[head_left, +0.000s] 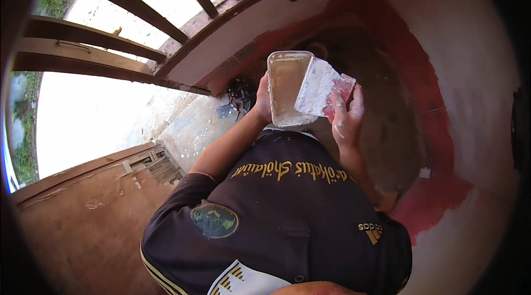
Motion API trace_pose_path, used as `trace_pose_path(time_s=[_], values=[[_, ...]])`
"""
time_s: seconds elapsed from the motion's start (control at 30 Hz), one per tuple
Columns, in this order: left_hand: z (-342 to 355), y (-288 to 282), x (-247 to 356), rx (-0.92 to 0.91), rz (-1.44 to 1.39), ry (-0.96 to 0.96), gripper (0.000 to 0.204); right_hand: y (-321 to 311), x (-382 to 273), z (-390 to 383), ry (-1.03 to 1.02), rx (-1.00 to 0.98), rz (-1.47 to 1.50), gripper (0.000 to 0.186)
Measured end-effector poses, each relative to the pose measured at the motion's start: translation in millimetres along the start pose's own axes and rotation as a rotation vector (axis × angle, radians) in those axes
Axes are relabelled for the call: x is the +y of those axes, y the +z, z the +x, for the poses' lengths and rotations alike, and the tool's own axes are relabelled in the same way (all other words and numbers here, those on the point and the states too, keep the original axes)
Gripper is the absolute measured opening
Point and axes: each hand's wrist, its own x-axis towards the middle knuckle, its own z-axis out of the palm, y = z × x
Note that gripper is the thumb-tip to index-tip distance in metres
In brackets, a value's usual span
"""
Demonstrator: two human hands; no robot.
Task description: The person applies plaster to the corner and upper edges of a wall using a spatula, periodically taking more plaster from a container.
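My left hand (262, 99) grips the side of a rectangular, translucent plastic tub (283, 87) with white smears and a pale residue inside. My right hand (347, 113), spotted with white, holds a wide, flat pink scraper (323, 87) tilted over the tub's right side, its face heaped with white paste. Both are held in front of my dark shirt.
A barred wooden window frame (121, 46) is at upper left, a brown wooden panel (83, 212) at lower left. A wall (470, 85) with a red-painted band (431, 129) curves along the right. Grey scraps (227, 110) lie on the ground behind my left arm.
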Motion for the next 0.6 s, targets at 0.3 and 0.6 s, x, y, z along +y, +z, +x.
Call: trace_pose_path(time_s=[0.3,0.6], values=[[177.0,41.8,-215.4,-0.119,-0.11,-0.078,0.084,-273.0,-41.4,36.8,-0.082,0.194,-0.065,0.031],[314.9,117.1,-312.2,-0.129,0.051,-0.287,0.069,-443.3,-63.8,105.5,-0.118,0.409,0.091,0.031]])
